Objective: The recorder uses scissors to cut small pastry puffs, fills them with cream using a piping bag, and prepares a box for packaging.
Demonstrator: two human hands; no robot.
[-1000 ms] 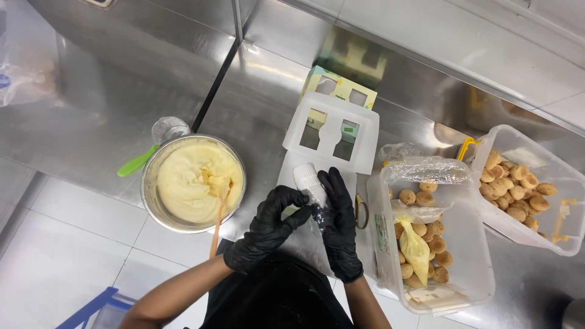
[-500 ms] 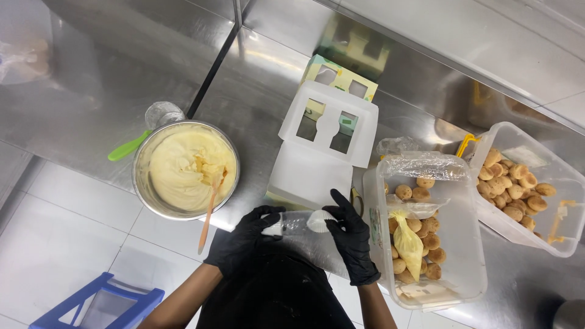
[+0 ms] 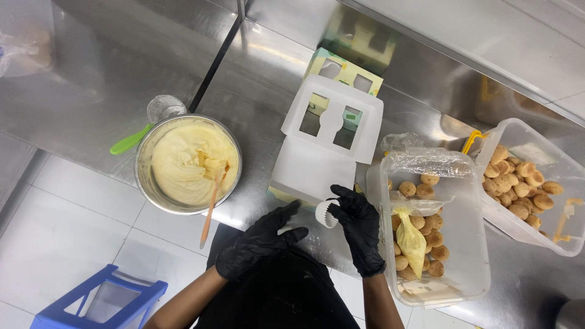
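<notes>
Pinching a white paper cup (image 3: 326, 214) at the counter's (image 3: 109, 85) front edge, the right hand (image 3: 359, 234) keeps it mouth-sideways (easy to grasp); the left hand (image 3: 259, 244) hovers spread beside it.

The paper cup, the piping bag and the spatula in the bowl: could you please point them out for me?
paper cup (image 3: 326, 214), head view, on its pleated white wall.
piping bag (image 3: 412, 240), head view, on its filled yellow middle.
spatula (image 3: 211, 206), head view, on its orange handle.

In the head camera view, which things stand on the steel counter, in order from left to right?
green spatula handle → metal bowl of yellow cream → white window box → clear tub with a piping bag → clear tub of small pastries
</notes>
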